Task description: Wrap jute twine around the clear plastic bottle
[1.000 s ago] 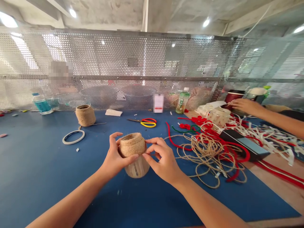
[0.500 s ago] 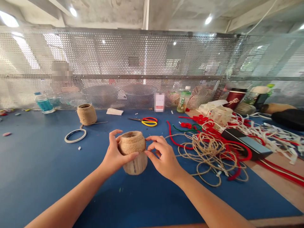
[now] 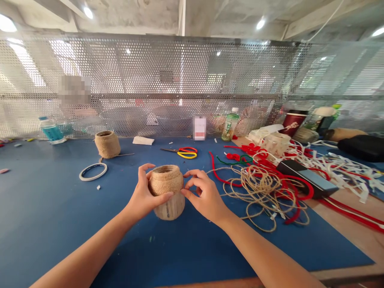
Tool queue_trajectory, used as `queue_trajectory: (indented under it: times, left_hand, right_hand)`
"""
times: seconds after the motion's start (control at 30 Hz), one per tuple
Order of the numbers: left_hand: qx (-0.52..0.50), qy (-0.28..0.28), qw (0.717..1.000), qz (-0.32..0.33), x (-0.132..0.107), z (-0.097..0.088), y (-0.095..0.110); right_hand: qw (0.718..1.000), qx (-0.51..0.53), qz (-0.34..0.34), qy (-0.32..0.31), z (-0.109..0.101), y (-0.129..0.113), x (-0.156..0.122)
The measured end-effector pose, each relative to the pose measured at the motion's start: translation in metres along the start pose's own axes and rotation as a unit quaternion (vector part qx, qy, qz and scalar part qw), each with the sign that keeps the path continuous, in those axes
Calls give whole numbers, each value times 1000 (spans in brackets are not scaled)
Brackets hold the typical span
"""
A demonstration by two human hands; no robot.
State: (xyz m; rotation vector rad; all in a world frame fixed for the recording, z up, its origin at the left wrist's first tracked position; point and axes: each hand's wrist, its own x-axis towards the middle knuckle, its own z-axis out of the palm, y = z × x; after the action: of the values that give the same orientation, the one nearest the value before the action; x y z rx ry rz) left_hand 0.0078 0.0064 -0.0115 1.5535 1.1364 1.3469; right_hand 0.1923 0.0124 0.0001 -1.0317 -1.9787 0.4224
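A small jar (image 3: 167, 191), its upper half wrapped in tan jute twine and its lower half bare, stands on the blue table (image 3: 45, 216) in front of me. My left hand (image 3: 143, 197) is wrapped round the jar's left side, thumb across the front. On the jar's right side my right hand (image 3: 204, 196) has its fingertips pinched together on the twine at the wrap's edge. The loose twine (image 3: 260, 191) trails off right into a tangled pile.
A second twine-wrapped jar (image 3: 107, 144), a tape ring (image 3: 93, 172) and scissors (image 3: 183, 152) lie further back. Red cords (image 3: 295, 188), a dark box (image 3: 306, 177), white paper strips (image 3: 348, 168), a green bottle (image 3: 230, 125) and a cup (image 3: 293, 122) crowd the right side. A perforated metal screen (image 3: 168, 84) closes the far edge.
The other person's arm at the far right has withdrawn from view. My hands and the jar have stayed almost in place; my right fingers have closed tighter on the twine.
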Motion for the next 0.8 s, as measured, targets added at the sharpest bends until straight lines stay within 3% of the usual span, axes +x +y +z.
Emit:
queue_trajectory:
  times: [0.33, 0.57, 0.8]
  left_hand:
    - [11, -47, 999, -5, 3, -6, -2]
    - [2, -52, 999, 11, 5, -7, -8]
    - [10, -20, 999, 26, 9, -7, -13]
  right_hand:
    - [983, 116, 125, -70, -4, 3, 5]
    - [974, 140, 160, -74, -5, 2, 7]
    - [975, 132, 162, -71, -5, 3, 7]
